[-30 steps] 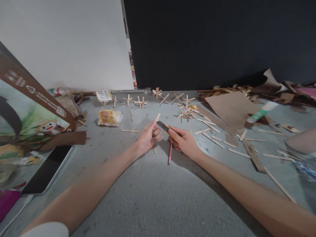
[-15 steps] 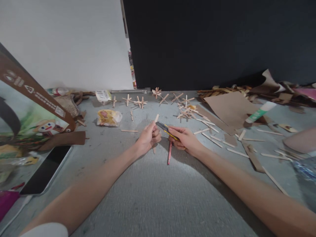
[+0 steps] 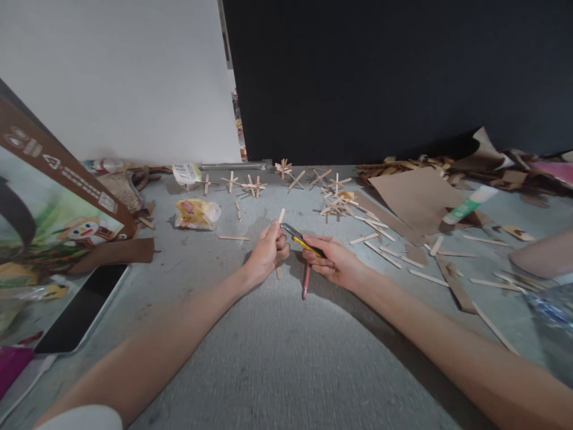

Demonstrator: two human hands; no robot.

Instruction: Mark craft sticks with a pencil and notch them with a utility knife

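Pinched in my left hand (image 3: 267, 252) is a wooden craft stick (image 3: 282, 215), its tip standing up above my thumb. My right hand (image 3: 333, 260) is closed around a yellow and black utility knife (image 3: 304, 240). The knife's front end points left and meets the stick close to my left thumb; whether it cuts into the wood I cannot tell. Below my right fingers a red pencil (image 3: 306, 280) slants down, partly hidden by the hand. Several star-shaped assemblies of craft sticks (image 3: 283, 168) stand behind my hands, along the wall.
Loose craft sticks (image 3: 384, 254) and brown cardboard (image 3: 416, 200) lie to the right, with a green and white glue stick (image 3: 470, 205). At left are a phone (image 3: 83, 310), a printed box (image 3: 85, 203) and a wrapped snack (image 3: 197, 214). Another person's arm (image 3: 541, 254) shows at far right.
The knife's front end has shifted slightly left and down along the stick, and the knife is tilted a little more steeply. Both hands keep their hold.
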